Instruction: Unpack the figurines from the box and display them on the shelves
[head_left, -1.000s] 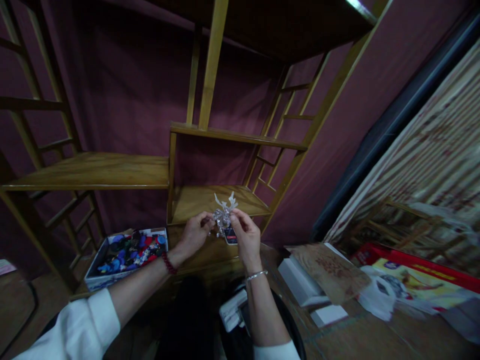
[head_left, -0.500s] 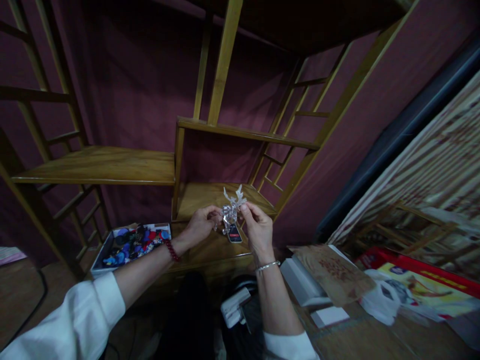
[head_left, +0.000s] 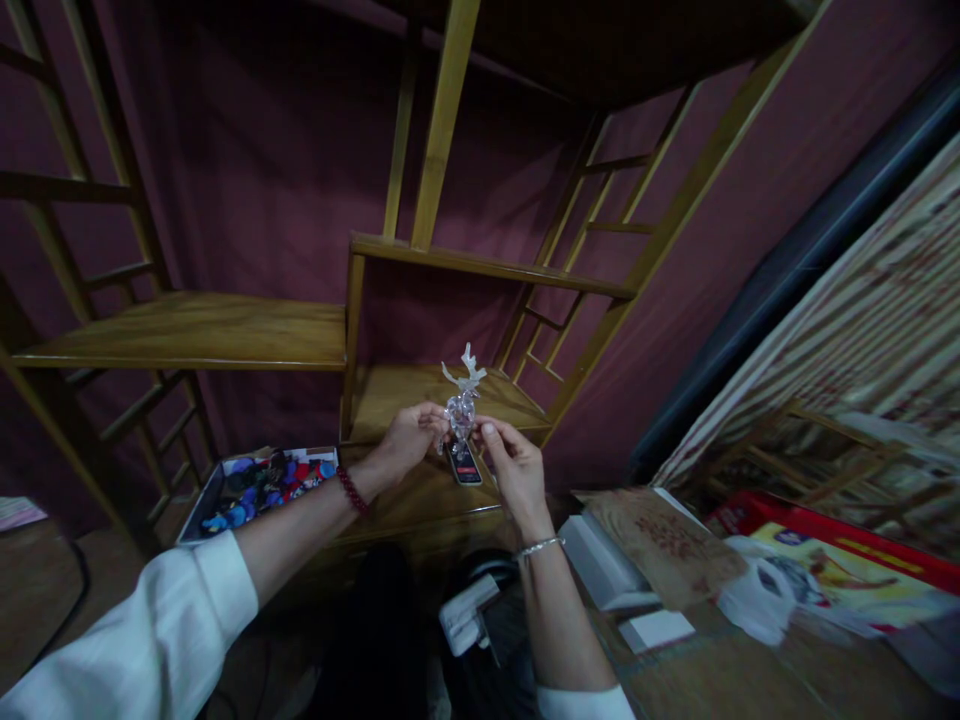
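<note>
A clear deer figurine [head_left: 460,408] with branching antlers is held upright between my two hands, above the low wooden shelf. My left hand [head_left: 411,436], with a dark red bead bracelet at the wrist, pinches it from the left side. From the right, my right hand [head_left: 516,462] closes thumb and fingers at the figurine's lower body; a silver bracelet circles that wrist. Just behind and below the figurine lies a phone [head_left: 466,466] with a lit screen, partly hidden by the figurine.
Wooden shelving [head_left: 187,330] stands in front against a dark red wall. A box [head_left: 259,490] of colourful small items sits at left. At right on the floor are a brown paper bag [head_left: 664,545], a white plastic bag [head_left: 759,600] and a red-yellow box [head_left: 847,570]. A white object [head_left: 469,612] lies near my legs.
The figurine has turned and now stands more upright. My right hand has shifted from near the antlers down to its lower body; my left hand still pinches its side.
</note>
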